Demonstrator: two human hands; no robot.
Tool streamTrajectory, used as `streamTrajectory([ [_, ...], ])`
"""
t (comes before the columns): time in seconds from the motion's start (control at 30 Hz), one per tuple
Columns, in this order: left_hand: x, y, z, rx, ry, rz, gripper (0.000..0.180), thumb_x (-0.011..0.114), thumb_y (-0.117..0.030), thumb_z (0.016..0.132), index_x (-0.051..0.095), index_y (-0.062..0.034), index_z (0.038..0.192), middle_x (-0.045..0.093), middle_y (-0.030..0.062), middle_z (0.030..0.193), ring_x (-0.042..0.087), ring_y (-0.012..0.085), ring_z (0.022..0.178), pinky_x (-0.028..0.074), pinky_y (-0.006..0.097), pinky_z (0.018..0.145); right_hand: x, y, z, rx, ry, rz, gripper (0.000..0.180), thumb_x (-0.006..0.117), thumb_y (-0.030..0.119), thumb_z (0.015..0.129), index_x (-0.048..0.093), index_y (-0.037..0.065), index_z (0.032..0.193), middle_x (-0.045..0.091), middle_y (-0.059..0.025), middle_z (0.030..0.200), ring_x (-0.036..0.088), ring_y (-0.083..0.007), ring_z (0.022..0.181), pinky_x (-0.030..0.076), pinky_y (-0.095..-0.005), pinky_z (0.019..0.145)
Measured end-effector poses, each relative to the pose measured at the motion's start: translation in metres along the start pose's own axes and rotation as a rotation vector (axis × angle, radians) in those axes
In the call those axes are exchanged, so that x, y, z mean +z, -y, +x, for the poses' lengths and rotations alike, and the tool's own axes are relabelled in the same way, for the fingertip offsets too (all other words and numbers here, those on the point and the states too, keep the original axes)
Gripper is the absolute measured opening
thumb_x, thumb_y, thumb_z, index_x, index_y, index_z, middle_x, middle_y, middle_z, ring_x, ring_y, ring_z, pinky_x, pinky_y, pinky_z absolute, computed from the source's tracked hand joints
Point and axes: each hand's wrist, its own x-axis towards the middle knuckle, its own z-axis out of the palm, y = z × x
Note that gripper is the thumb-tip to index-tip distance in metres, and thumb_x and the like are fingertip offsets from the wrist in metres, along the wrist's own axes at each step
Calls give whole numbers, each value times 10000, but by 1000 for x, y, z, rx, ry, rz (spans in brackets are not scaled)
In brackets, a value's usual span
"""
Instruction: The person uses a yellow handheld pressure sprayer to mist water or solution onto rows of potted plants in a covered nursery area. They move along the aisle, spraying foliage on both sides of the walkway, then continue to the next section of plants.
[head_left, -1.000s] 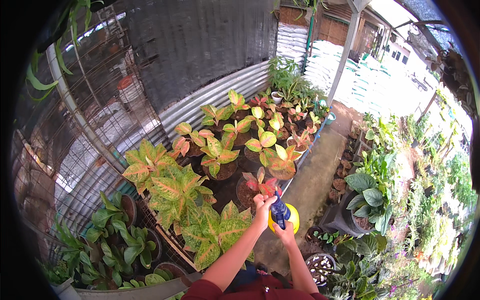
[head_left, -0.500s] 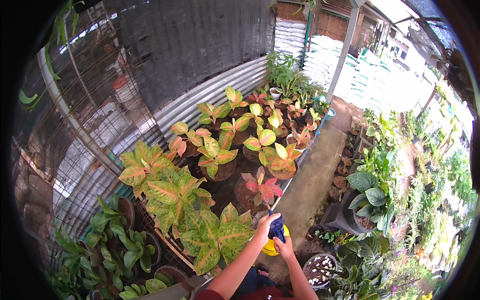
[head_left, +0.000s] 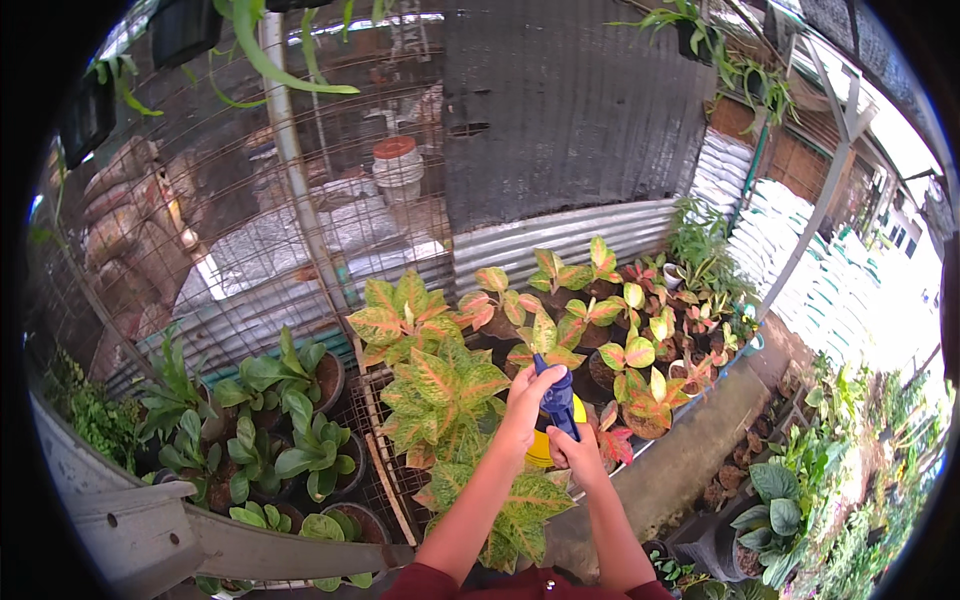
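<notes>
A hand sprayer with a dark blue head [head_left: 559,398] and a round yellow body [head_left: 538,452] is in front of me, its narrow nozzle pointing away over the potted plants. My left hand [head_left: 523,405] is closed round the upper left side of the blue head. Lower down, my right hand [head_left: 581,456] grips the blue handle. Just beyond the nozzle stand potted plants with green and pink leaves [head_left: 541,338]. A red-leaved plant [head_left: 615,440] shows partly behind the sprayer. Large yellow-green leaves [head_left: 440,400] spread to the left of my hands.
Dark green potted plants [head_left: 318,450] sit left, behind a wire mesh edge. A metal beam [head_left: 260,545] crosses the lower left. Hanging pots [head_left: 185,30] are overhead. A concrete path [head_left: 690,455] runs along the right, with more plants [head_left: 778,500] beyond. Stacked white sacks [head_left: 790,235] stand far off.
My view has swung left, so the plants and wall sit farther right in it. The sprayer now points at plants farther left than the red-leaved one. Both hands keep their grip.
</notes>
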Motion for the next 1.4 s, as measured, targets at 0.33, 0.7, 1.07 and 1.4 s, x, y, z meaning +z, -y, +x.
streamTrajectory([
  [0.33, -128, -17, -2, 33, -274, -50, 252, 640, -296, 785, 595, -49, 808, 617, 58, 707, 584, 138, 587, 481, 275, 574, 86, -54, 51, 181, 332, -31, 349, 554, 243, 875, 439, 86, 585, 409, -4, 456, 363, -94, 354, 286, -248, 370],
  [0.7, -161, 8, -13, -133, -388, -91, 290, 655, -333, 755, 576, -63, 828, 592, 54, 716, 587, 160, 643, 481, 303, 618, 97, -86, 33, 286, 285, 12, 369, 580, 238, 858, 432, 96, 551, 382, 17, 436, 337, -83, 340, 261, -243, 355],
  [1.07, -98, -33, 17, 94, -306, -15, 272, 645, -315, 776, 534, -68, 761, 548, 27, 623, 527, 109, 488, 431, 235, 471, 83, -46, 69, 147, 265, 13, 330, 573, 237, 862, 443, 84, 599, 421, -4, 471, 378, -90, 365, 283, -233, 375],
  [1.4, -105, 35, 41, -117, -398, -110, 251, 661, -318, 758, 592, -77, 756, 559, 15, 614, 532, 121, 487, 428, 249, 478, 28, -82, 77, 292, 264, 17, 317, 587, 233, 851, 450, 86, 605, 413, -9, 461, 371, -99, 347, 282, -240, 358],
])
